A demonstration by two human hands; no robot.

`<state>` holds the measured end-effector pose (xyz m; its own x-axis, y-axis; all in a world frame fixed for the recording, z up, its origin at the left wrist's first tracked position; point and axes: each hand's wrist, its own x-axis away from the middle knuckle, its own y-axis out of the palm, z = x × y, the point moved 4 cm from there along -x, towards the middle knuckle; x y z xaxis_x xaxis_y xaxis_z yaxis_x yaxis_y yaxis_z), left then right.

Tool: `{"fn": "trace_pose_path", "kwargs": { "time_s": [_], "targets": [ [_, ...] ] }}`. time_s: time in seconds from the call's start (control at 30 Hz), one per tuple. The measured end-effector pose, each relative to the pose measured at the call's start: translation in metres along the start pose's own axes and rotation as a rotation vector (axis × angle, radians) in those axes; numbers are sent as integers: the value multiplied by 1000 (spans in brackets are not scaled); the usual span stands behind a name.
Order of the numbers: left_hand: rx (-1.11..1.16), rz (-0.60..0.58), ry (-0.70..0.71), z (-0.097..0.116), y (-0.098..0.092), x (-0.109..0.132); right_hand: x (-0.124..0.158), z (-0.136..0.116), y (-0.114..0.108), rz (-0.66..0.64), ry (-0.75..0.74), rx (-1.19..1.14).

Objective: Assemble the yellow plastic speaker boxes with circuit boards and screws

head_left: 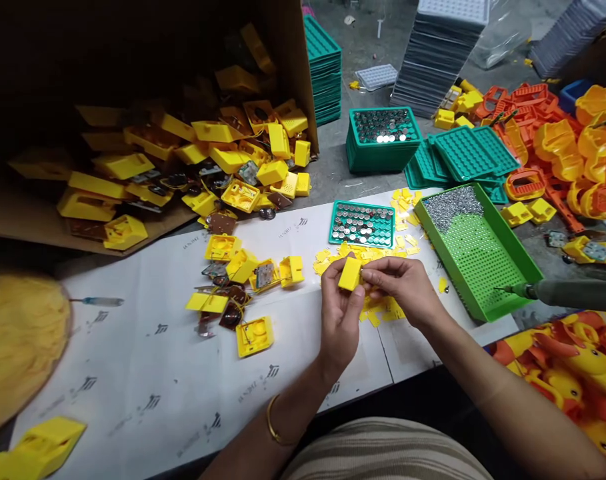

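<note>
My left hand [339, 330] is closed around a small yellow plastic box [351, 274], held above the white-covered table. My right hand [405, 285] pinches at the right edge of that box; a tiny dark thing shows by the fingertips, too small to name. Just beyond the hands lie many loose thin yellow plastic pieces [367, 254], some partly hidden by the fingers. Behind them sits a green tray [380, 233] with rows of round button cells. To the left, several yellow housings [254, 337] lie with wires, circuit boards and brown panels.
A green perforated basket [505, 267] with small metal screws stands at the right, a power screwdriver [567, 292] over its edge. A large cardboard box [310, 100] of yellow housings is at back left. A screwdriver [100, 301] lies left. Toy ducks [577, 360] fill the lower right.
</note>
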<state>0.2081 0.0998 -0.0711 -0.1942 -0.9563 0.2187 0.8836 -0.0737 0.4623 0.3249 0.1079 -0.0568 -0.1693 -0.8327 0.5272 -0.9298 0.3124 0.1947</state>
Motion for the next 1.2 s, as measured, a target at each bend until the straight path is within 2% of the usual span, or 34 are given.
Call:
{"fn": "trace_pose_path", "kwargs": {
  "time_s": [0.27,0.5,0.63,0.87,1.2],
  "targets": [
    [-145,-10,100,9,2,3,0,17,4,-25,164,-306],
    [-134,6,11,5,-1,1,-1,22,3,57,115,-326],
    [-14,2,-103,-2,-3,-1,-1,20,1,79,49,-267],
    [262,43,-307,-1,-3,-9,5,16,-1,26,-15,-243],
    [483,35,-591,-5,0,-13,21,13,-16,-69,76,-312]
  ]
}}
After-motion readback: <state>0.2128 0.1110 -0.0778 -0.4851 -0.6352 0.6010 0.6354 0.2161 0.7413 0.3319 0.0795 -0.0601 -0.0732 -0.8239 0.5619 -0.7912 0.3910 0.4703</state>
